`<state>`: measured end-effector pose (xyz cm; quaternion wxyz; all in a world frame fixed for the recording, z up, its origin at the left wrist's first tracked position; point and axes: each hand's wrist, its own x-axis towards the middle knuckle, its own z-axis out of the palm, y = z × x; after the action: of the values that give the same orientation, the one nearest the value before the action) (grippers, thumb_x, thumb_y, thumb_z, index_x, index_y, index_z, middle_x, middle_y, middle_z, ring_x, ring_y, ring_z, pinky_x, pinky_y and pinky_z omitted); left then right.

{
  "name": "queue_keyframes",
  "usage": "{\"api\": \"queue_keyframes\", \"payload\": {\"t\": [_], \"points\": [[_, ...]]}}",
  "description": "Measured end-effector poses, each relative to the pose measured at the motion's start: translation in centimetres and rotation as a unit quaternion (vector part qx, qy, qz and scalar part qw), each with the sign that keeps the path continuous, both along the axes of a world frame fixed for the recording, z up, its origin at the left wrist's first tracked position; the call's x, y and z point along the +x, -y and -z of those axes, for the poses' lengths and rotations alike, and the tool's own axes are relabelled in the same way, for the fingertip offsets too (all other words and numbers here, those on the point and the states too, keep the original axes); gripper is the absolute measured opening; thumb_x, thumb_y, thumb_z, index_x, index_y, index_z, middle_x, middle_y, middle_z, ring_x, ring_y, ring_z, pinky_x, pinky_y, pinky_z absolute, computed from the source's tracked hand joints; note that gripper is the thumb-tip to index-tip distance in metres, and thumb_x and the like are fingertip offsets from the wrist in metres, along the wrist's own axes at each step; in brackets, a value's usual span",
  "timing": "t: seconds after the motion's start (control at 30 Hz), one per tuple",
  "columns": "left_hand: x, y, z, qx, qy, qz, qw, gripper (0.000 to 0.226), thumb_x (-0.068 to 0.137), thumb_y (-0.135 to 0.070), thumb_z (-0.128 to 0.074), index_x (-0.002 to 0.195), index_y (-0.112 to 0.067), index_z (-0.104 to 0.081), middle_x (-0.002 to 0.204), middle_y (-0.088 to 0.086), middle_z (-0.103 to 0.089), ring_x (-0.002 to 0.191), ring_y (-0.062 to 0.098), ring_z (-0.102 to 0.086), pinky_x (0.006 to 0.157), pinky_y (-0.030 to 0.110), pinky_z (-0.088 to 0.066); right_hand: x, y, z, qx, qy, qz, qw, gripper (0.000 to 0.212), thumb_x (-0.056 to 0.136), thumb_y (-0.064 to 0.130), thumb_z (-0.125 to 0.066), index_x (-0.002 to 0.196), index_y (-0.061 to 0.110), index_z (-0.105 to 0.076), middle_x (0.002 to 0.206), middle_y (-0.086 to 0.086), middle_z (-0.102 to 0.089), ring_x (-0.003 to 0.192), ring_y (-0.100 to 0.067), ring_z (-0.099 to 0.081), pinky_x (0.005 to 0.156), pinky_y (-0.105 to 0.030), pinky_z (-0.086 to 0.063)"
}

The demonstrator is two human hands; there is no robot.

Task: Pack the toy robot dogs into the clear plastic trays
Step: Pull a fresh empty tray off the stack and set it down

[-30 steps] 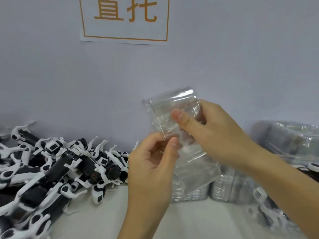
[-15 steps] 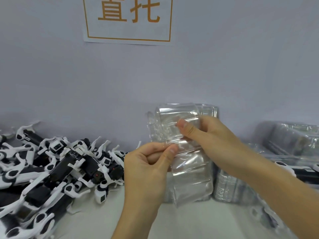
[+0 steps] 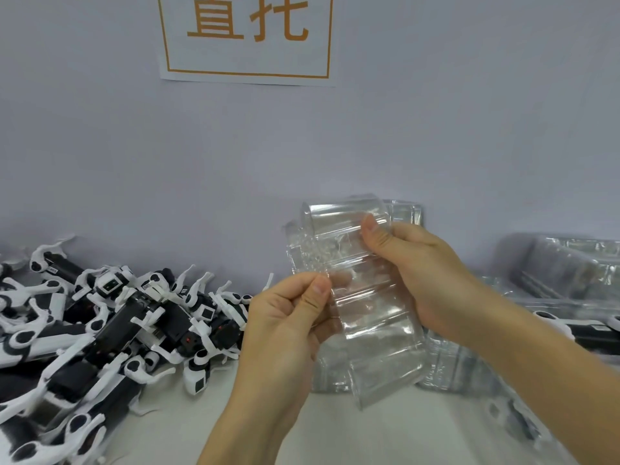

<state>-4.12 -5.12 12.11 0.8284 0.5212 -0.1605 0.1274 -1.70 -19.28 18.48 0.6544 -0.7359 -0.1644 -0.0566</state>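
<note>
clear tray [image 3: 372,317] held btwn both hands, L hand [image 3: 285,327] pinching edge, R hand [image 3: 422,280] gripping top

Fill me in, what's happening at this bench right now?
A person is working on a clear plastic tray held up over the white table. The left hand pinches its left edge while the right hand grips the right side. No toy is in it yet. The pile of toy robot dogs lies untouched to the left; more stacked trays lean against the wall behind.
</note>
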Motion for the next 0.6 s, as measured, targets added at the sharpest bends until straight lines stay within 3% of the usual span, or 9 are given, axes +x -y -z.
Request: {"api": "queue_keyframes", "payload": {"t": [0.13,0.3,0.4,0.47,0.6], "points": [[-0.10,-0.35,-0.18,-0.009,-0.005,0.039,0.999,0.023,0.076,-0.029,-0.066,0.084,-0.015,-0.082,0.092,0.010,-0.077,0.080,0.018,-0.073,0.070,0.026,-0.059,0.22,0.26,0.34,0.024,-0.025,0.005,0.999,0.053,0.046,0.071,-0.072,0.077,0.028,-0.076,0.076,0.000,-0.073,0.074,-0.018,-0.070,0.060,-0.031,-0.057],[-0.06,-0.60,0.04,-0.005,-0.014,0.068,0.998,0.032,0.071,-0.035,-0.072,0.092,-0.013,-0.081,0.092,0.011,-0.076,0.084,0.021,-0.071,0.075,0.029,-0.061,0.28,0.30,0.32,0.035,-0.040,0.001,0.999,0.054,0.047,0.068,-0.073,0.077,0.023,-0.075,0.084,-0.006,-0.076,0.073,-0.020,-0.070,0.060,-0.030,-0.058],[-0.05,-0.56,-0.05,-0.009,-0.015,0.079,0.997,0.032,0.071,-0.036,-0.072,0.092,-0.014,-0.082,0.088,0.006,-0.075,0.079,0.015,-0.070,0.072,0.025,-0.060,0.08,0.27,0.17,0.046,-0.049,-0.004,0.998,0.059,0.046,0.065,-0.074,0.083,0.020,-0.071,0.088,-0.017,-0.075,0.074,-0.024,-0.069,0.060,-0.034,-0.058],[-0.07,-0.53,-0.10,-0.015,-0.015,0.089,0.996,0.030,0.071,-0.035,-0.071,0.091,-0.014,-0.082,0.083,0.003,-0.074,0.074,0.011,-0.069,0.067,0.022,-0.058,-0.12,0.29,0.07,0.046,-0.049,-0.011,0.998,0.060,0.047,0.065,-0.073,0.085,0.020,-0.070,0.085,-0.014,-0.074,0.072,-0.024,-0.068,0.054,-0.030,-0.055],[-0.12,-0.53,0.00,-0.028,-0.014,0.107,0.994,0.024,0.075,-0.028,-0.068,0.088,-0.014,-0.082,0.078,0.000,-0.074,0.066,0.007,-0.068,0.060,0.017,-0.054,-0.23,0.30,0.07,0.049,-0.064,-0.022,0.996,0.060,0.051,0.063,-0.072,0.090,0.017,-0.069,0.085,-0.014,-0.074,0.069,-0.023,-0.069,0.068,-0.037,-0.055]]}}
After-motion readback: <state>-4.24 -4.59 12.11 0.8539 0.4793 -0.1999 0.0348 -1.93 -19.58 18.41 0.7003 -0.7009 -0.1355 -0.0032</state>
